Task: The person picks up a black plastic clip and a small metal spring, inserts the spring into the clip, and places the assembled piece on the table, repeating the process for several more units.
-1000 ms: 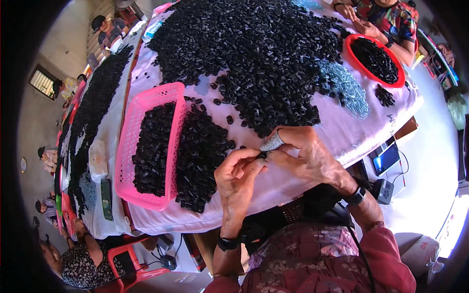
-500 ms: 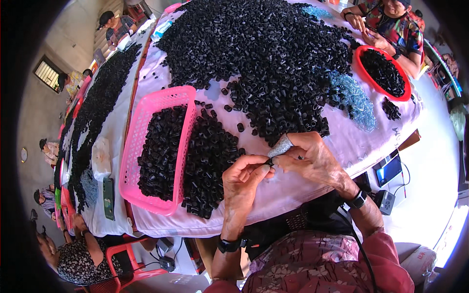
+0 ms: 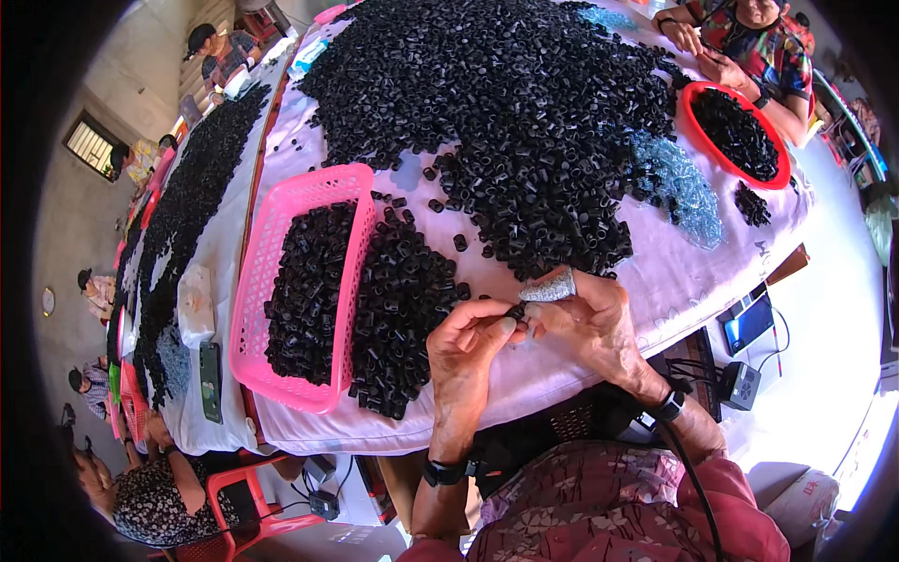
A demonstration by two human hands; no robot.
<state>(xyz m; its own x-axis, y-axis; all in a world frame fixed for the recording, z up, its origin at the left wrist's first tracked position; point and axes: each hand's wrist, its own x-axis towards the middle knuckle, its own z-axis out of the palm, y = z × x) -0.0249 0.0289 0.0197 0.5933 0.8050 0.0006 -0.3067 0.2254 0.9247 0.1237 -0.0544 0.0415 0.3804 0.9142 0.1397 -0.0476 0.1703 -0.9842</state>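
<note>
My left hand pinches a small black plastic cap between thumb and fingertips, just above the near side of the cloth-covered table. From the other side, my right hand closes its thumb and fingers on the same piece. A silvery-grey wrap covers one finger of my right hand. A large heap of black plastic caps lies just beyond my hands. Left of my left hand is a smaller pile of caps, beside a pink basket partly filled with them.
Clear bluish small parts lie right of the heap. A red bowl of black pieces stands at the far right, near another person's hands. A phone rests on the neighbouring table at left, where other people sit.
My right hand has turned and shifted slightly, so its wrapped finger now lies flatter. My left hand stays nearly in place, and both still hold the cap.
</note>
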